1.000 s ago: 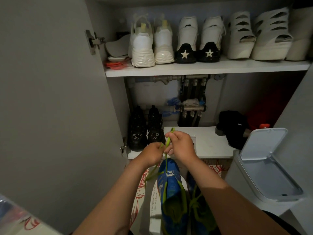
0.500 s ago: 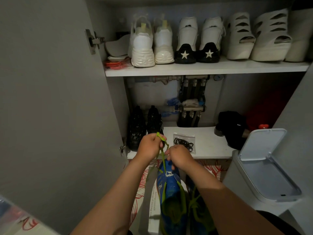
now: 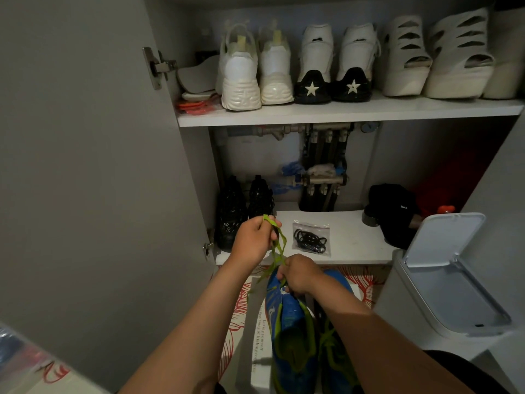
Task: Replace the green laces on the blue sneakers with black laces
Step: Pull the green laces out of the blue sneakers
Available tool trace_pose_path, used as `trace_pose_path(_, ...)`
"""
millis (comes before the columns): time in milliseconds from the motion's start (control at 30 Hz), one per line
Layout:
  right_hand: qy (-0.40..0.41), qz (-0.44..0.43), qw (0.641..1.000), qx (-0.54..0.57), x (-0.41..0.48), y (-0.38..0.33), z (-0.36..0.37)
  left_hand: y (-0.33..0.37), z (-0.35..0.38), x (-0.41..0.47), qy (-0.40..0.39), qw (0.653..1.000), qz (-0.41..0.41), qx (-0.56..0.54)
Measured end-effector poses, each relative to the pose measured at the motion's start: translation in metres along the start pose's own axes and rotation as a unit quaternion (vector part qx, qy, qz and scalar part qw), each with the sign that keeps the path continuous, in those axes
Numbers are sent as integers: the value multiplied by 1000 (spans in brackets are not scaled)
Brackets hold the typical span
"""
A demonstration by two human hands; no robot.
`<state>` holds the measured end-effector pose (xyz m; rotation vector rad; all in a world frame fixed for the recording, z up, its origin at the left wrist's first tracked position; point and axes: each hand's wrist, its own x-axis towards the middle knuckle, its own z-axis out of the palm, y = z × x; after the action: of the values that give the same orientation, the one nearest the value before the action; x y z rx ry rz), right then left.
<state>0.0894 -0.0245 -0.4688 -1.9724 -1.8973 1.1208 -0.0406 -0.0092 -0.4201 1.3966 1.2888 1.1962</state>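
Head view: left hand (image 3: 254, 241) is curling its fingers round the green lace (image 3: 277, 243), holding it raised in front of the lower shelf (image 3: 355, 237). Right hand (image 3: 298, 275) is pinching the same lace lower down, right at the toe end of the near blue sneaker (image 3: 289, 322), fingers curled tight. Lace is running between the two hands, and a loose end is hanging down left of that sneaker. Second blue sneaker (image 3: 336, 354) is lying just beside the first, on its right, green lace showing on it, partly hidden by the right forearm. Both sneakers are sitting over a red-patterned mat (image 3: 235, 314), toes pointing toward the cabinet. Black laces (image 3: 311, 240) are lying in a clear bag on the lower shelf, near the left hand but apart from it. Black shoes (image 3: 244, 211) are standing at that shelf's left end. White shoes are lining the upper shelf (image 3: 341, 112). White bin (image 3: 443, 282) is standing at right, lid up.
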Motion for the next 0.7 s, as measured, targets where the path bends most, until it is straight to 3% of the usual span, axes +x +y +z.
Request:
trace_pose_path(67,19,12,1000,4,0,2,0,-2,0,1,4,1000,-7,26)
trace_pose_path(233,66,66,985,144,0,7,-1,-4,-1,1,17,997,-15,69)
trace_pose_path(433,127,28,977,167,6,11,-2,-2,-2,0,12,996,-9,92)
trace_pose_path(600,64,35,997,-24,5,12,-4,-3,-2,-2,-14,994,-13,106)
trace_pose_path(700,96,52,988,-109,4,16,-4,-3,-2,-5,-37,989,-14,141)
